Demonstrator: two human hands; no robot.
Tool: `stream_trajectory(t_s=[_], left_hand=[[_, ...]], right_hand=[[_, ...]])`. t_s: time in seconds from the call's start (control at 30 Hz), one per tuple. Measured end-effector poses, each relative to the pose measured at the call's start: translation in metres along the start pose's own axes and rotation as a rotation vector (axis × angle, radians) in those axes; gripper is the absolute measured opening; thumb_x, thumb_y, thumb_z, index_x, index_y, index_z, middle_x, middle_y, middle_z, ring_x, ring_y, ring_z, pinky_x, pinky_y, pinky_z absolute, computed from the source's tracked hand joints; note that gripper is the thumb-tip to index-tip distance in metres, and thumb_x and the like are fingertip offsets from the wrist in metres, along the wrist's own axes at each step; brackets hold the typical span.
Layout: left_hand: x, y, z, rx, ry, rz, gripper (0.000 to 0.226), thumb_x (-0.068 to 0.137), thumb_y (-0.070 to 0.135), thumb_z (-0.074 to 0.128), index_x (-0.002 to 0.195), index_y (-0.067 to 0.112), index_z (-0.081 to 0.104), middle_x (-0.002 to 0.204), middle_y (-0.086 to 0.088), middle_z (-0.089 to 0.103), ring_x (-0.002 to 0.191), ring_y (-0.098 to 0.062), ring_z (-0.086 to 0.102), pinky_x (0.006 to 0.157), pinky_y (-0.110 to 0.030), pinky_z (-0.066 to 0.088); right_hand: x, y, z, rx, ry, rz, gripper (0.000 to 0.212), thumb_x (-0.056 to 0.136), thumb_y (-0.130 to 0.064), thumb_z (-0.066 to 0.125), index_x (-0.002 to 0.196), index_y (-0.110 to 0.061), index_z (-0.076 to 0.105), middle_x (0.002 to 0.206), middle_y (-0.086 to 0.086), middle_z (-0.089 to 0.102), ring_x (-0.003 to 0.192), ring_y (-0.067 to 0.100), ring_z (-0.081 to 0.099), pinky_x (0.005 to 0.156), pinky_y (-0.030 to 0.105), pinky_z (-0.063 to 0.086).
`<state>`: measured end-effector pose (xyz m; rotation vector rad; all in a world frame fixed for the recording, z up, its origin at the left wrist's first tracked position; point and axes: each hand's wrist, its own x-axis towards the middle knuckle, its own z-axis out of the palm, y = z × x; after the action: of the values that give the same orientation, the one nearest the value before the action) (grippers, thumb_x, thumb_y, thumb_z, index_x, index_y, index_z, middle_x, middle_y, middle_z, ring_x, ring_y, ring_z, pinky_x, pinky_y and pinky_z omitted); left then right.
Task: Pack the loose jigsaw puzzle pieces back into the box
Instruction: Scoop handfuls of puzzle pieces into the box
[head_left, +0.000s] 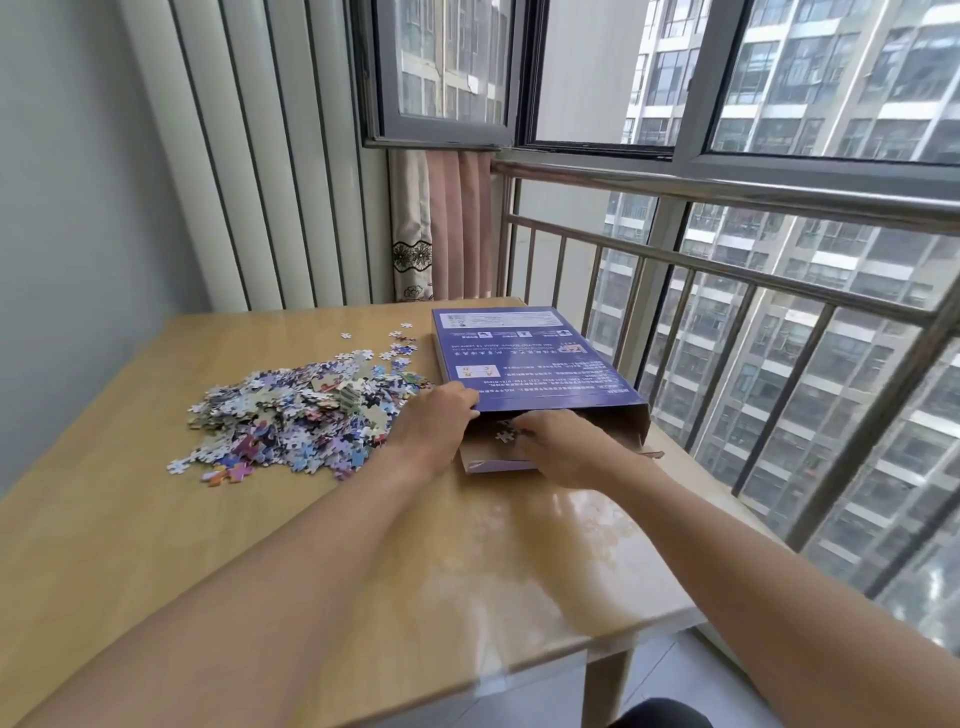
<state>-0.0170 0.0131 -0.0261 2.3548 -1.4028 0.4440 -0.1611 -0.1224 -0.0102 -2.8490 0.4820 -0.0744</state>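
Table (156, 545): a light wooden top stood before you, beside a metal railing (727, 270) and window.
Box (524, 358): the flat purple jigsaw box lay printed side up on the table's right part, its open end facing you, brown flaps spread.
Pile of puzzle pieces (296, 415): loose pieces lay heaped on the table left of the box, a few strays (395, 343) scattered behind the heap.
Your left hand (439, 421): its fingers were curled over the box's near left corner, gripping the top panel's edge.
Your right hand (563, 447): it reached into the box mouth; a few pieces (506, 432) showed at its fingertips, but whether you held them could not be told.
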Motion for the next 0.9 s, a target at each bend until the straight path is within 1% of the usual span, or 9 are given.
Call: stream_trajectory(t_s=[0.07, 0.2, 0.27, 0.37, 0.43, 0.5, 0.67, 0.77, 0.9], left_hand=[[-0.003, -0.002, 0.002, -0.003, -0.02, 0.001, 0.019, 0.101, 0.027, 0.05, 0.102, 0.015, 0.065, 0.099, -0.002, 0.063, 0.089, -0.026, 0.063, 0.074, -0.04, 0.052], [-0.015, -0.021, -0.006, -0.099, -0.054, -0.003, 0.019, 0.094, 0.031, 0.061, 0.111, 0.022, 0.066, 0.109, 0.006, 0.062, 0.099, -0.019, 0.061, 0.081, -0.036, 0.051], [-0.026, -0.038, -0.019, -0.175, 0.035, -0.026, 0.029, 0.089, 0.038, 0.067, 0.115, 0.025, 0.065, 0.115, 0.01, 0.062, 0.104, -0.014, 0.059, 0.085, -0.034, 0.051], [-0.049, -0.076, -0.038, -0.103, 0.239, -0.232, 0.044, 0.086, 0.047, 0.064, 0.125, 0.025, 0.062, 0.129, 0.004, 0.06, 0.12, -0.018, 0.051, 0.1, -0.037, 0.044], [-0.066, -0.099, -0.043, 0.028, 0.208, -0.443, 0.058, 0.083, 0.052, 0.06, 0.135, 0.028, 0.054, 0.144, -0.001, 0.049, 0.132, -0.024, 0.039, 0.108, -0.042, 0.036], [-0.081, -0.11, -0.038, 0.094, 0.081, -0.584, 0.069, 0.083, 0.06, 0.055, 0.143, 0.028, 0.045, 0.154, -0.003, 0.035, 0.139, -0.028, 0.027, 0.112, -0.045, 0.03], [-0.101, -0.109, -0.017, 0.058, 0.068, -0.571, 0.064, 0.087, 0.059, 0.05, 0.143, 0.027, 0.044, 0.149, 0.001, 0.039, 0.134, -0.024, 0.032, 0.108, -0.042, 0.035], [-0.099, -0.11, -0.017, -0.05, 0.096, -0.482, 0.051, 0.091, 0.046, 0.058, 0.137, 0.027, 0.048, 0.142, 0.005, 0.041, 0.128, -0.021, 0.037, 0.1, -0.035, 0.038], [-0.098, -0.122, -0.014, -0.256, 0.173, -0.454, 0.053, 0.086, 0.037, 0.071, 0.134, 0.021, 0.055, 0.135, 0.007, 0.048, 0.121, -0.015, 0.047, 0.099, -0.028, 0.04]], right_hand=[[-0.004, -0.013, 0.0, -0.003, 0.155, -0.055, 0.024, 0.098, -0.021, 0.047, 0.087, -0.013, 0.066, 0.087, 0.007, 0.069, 0.081, 0.032, 0.061, 0.071, 0.043, 0.055], [0.004, -0.049, -0.01, 0.351, 0.292, -0.121, 0.02, 0.091, -0.011, 0.058, 0.102, -0.012, 0.074, 0.087, 0.002, 0.073, 0.078, 0.016, 0.065, 0.07, 0.025, 0.051], [0.015, -0.069, -0.01, 0.511, 0.216, -0.114, 0.028, 0.089, -0.015, 0.067, 0.117, -0.014, 0.07, 0.097, -0.002, 0.072, 0.078, 0.007, 0.063, 0.066, 0.015, 0.046], [0.041, -0.1, 0.0, 0.638, -0.017, -0.071, 0.066, 0.082, -0.021, 0.08, 0.142, -0.017, 0.052, 0.125, 0.004, 0.065, 0.097, 0.014, 0.067, 0.076, 0.025, 0.055], [0.058, -0.121, 0.008, 0.546, -0.103, -0.043, 0.087, 0.079, -0.025, 0.085, 0.151, -0.016, 0.038, 0.144, 0.008, 0.051, 0.117, 0.022, 0.061, 0.084, 0.031, 0.055], [0.073, -0.135, 0.013, 0.406, -0.123, -0.007, 0.098, 0.077, -0.032, 0.086, 0.154, -0.013, 0.028, 0.147, 0.011, 0.047, 0.116, 0.026, 0.06, 0.082, 0.033, 0.054], [0.111, -0.151, 0.024, 0.299, -0.162, 0.173, 0.128, 0.069, -0.057, 0.085, 0.158, -0.008, 0.007, 0.152, 0.012, 0.042, 0.136, 0.032, 0.044, 0.104, 0.038, 0.044], [0.128, -0.159, 0.024, 0.383, -0.182, 0.246, 0.129, 0.062, -0.062, 0.086, 0.156, -0.007, 0.018, 0.153, 0.012, 0.041, 0.135, 0.032, 0.045, 0.105, 0.039, 0.044], [0.141, -0.175, 0.029, 0.369, -0.18, 0.235, 0.106, 0.057, -0.058, 0.09, 0.138, -0.006, 0.045, 0.123, 0.008, 0.057, 0.101, 0.024, 0.055, 0.077, 0.032, 0.048]])
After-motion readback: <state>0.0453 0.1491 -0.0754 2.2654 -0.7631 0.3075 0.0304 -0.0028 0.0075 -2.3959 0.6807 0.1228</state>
